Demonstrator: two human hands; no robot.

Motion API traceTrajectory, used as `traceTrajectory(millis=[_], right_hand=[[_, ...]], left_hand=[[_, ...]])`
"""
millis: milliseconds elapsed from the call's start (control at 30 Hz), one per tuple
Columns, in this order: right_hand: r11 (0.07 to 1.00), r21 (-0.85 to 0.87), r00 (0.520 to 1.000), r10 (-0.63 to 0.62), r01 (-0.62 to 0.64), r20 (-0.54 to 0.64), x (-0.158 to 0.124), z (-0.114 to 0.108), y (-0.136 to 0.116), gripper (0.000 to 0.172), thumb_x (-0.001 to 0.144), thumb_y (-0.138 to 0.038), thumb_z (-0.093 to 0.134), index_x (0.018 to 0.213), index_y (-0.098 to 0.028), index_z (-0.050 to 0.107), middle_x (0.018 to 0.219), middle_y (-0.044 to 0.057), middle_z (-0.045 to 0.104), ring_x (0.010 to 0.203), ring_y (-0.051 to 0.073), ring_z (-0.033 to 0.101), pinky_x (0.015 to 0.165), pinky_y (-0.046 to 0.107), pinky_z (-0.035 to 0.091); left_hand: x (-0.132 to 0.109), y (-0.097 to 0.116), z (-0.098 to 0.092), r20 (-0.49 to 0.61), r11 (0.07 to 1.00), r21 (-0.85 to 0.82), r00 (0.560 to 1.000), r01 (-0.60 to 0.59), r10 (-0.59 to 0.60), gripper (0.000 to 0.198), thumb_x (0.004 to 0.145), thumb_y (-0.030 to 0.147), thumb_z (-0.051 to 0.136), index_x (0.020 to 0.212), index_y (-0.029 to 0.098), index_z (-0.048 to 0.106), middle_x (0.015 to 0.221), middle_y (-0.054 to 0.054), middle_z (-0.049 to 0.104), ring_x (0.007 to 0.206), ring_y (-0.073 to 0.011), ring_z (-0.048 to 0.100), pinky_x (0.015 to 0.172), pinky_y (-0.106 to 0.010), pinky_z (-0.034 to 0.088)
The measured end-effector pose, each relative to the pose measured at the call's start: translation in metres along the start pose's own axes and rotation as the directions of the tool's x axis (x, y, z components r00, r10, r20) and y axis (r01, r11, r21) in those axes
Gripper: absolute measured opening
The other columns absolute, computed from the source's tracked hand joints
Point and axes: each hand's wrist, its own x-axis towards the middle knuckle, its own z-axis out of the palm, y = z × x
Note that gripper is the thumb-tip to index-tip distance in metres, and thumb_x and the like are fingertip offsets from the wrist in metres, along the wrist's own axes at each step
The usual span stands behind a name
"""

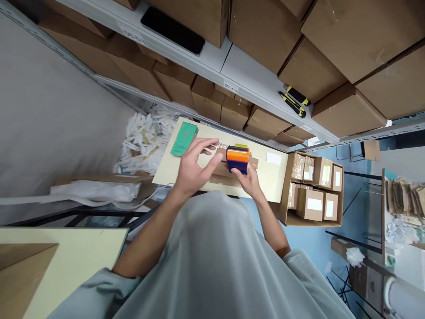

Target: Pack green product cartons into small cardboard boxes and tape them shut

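Observation:
My right hand (pixel 248 180) grips a compact orange and dark-blue device (pixel 237 160) from below and the right; its exact kind does not show. Beneath it on the cream tabletop (pixel 268 179) lies a brown cardboard piece or flat box (pixel 222 179), partly covered by the device and my hands. My left hand (pixel 195 166) hovers left of the device, fingers apart, holding nothing. Just beyond its fingers a green box (pixel 184 139) lies near the table's left end. A bit of yellow (pixel 241 145) shows behind the device. To the right is a white label (pixel 273 157).
An open carton (pixel 282 208) of small labelled boxes stands at the table's right end. Shelves (pixel 212 71) with cardboard boxes run along the far side, bearing two box cutters (pixel 292 104) and a black phone (pixel 172 30). Shredded paper (pixel 142 137) is heaped at left.

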Motion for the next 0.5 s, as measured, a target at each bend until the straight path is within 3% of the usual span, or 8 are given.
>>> traceTrajectory(millis=[167,300,500], right_hand=[[0.983,-0.174,0.996,-0.044,0.058,0.081,-0.01,-0.019,0.004,0.073,0.1,-0.079,0.08,0.143,-0.021,0.076,0.143,0.015,0.084,0.134,0.036,0.08,0.124,0.049,0.062],[0.949,-0.301,0.992,-0.062,0.093,0.112,-0.013,-0.032,0.014,0.061,0.105,-0.07,0.08,0.144,-0.023,0.076,0.138,0.015,0.084,0.129,0.035,0.08,0.117,0.048,0.067],[0.858,-0.454,0.967,-0.17,0.24,0.191,-0.014,-0.048,0.014,0.042,0.114,-0.052,0.073,0.143,-0.021,0.075,0.134,0.016,0.083,0.127,0.034,0.079,0.114,0.047,0.066]], left_hand=[[0.032,0.028,-0.017,0.172,0.997,0.072,0.985,-0.028,0.015,0.035,0.103,0.052,0.074,0.124,0.027,0.084,0.122,-0.008,0.083,0.111,-0.026,0.076,0.098,-0.039,0.067],[0.04,0.038,-0.017,0.304,0.995,0.076,0.952,-0.064,0.038,0.023,0.101,0.049,0.077,0.11,0.03,0.087,0.11,-0.004,0.084,0.103,-0.0246,0.078,0.098,-0.039,0.067],[0.037,0.039,-0.011,0.343,0.998,0.046,0.939,-0.04,0.022,0.024,0.104,0.048,0.074,0.101,0.029,0.088,0.104,-0.004,0.085,0.098,-0.0226,0.078,0.091,-0.035,0.067]])
